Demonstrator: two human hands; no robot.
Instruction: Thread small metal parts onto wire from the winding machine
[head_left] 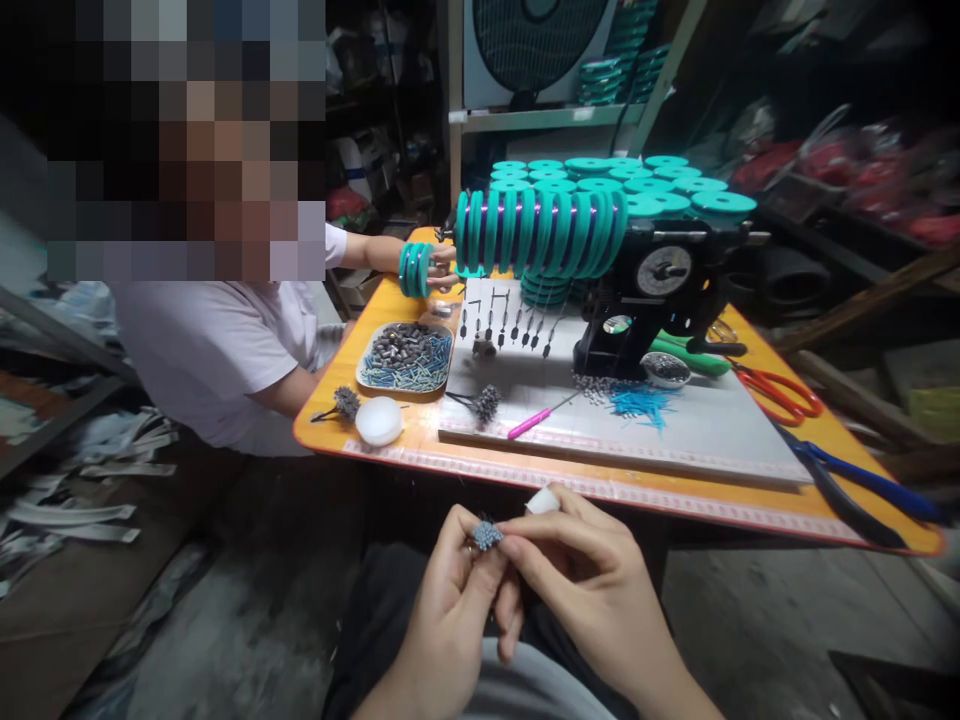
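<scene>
Both hands are close together over my lap, just below the table's front edge. My left hand [459, 610] pinches a small bundle of grey-blue pieces [487, 536], whose ends stick up above the fingertips. From the right, the thumb and forefinger of my right hand [577, 565] press together at the bundle's edge; what they hold there is too small to name. Something white [542, 501] wraps a finger of my right hand. On the board above lie a pink-handled tool [529, 423], a dark bundle [487, 404] and thin blue pieces [643, 402].
A black machine [615, 335] with teal spools [540, 235] stands on the white board [720, 440]. On the orange table [360, 345] are a tray of small parts [409, 357], a white cup [379, 421], red-handled scissors [780, 395] and blue-handled pliers [870, 485]. Another person sits left, one hand [441, 270] by teal spools.
</scene>
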